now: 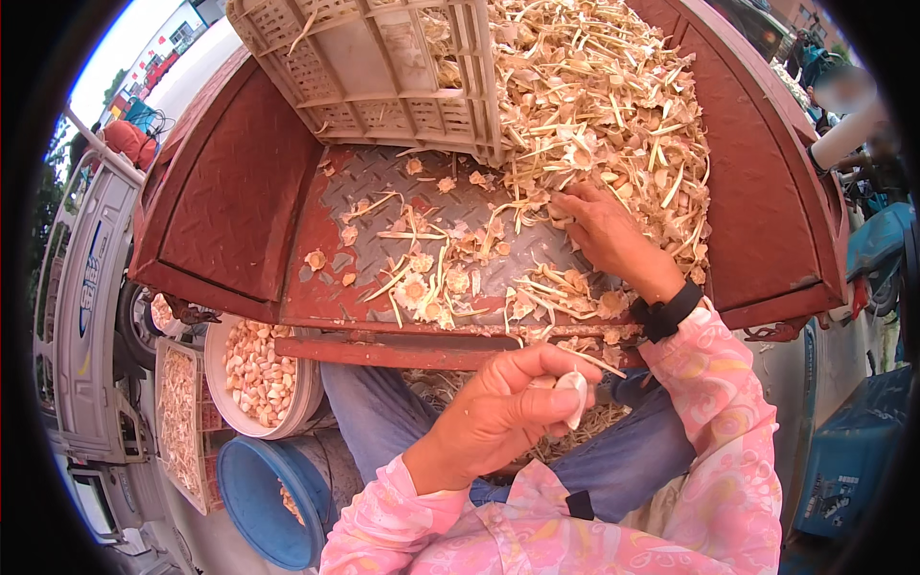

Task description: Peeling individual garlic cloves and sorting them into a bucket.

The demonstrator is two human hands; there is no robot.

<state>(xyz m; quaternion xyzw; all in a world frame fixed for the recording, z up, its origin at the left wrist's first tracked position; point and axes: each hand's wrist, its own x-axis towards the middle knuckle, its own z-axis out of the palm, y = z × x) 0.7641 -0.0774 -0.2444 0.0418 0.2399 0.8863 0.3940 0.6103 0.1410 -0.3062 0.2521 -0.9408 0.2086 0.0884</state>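
Between the thumb and fingers of my left hand [514, 410] is a garlic clove [573, 399], held over my lap just below the edge of the red metal truck bed [388, 353]. My right hand [604, 230] reaches onto the bed, its fingertips at the near-left edge of a large heap of garlic pieces, husks and dry stems [611, 108]. Something pale shows at those fingertips, but I cannot tell whether it is gripped. Loose garlic husks and root discs [424, 287] lie on the worn tread plate left of my right hand.
A plastic crate [395, 65] leans at the heap's left. Below the bed at left stand a white bucket of peeled cloves [259, 374], a blue bucket [266, 496] with some cloves, and a crate of garlic scraps [180, 417]. Raised red side panels [755, 180] flank the bed.
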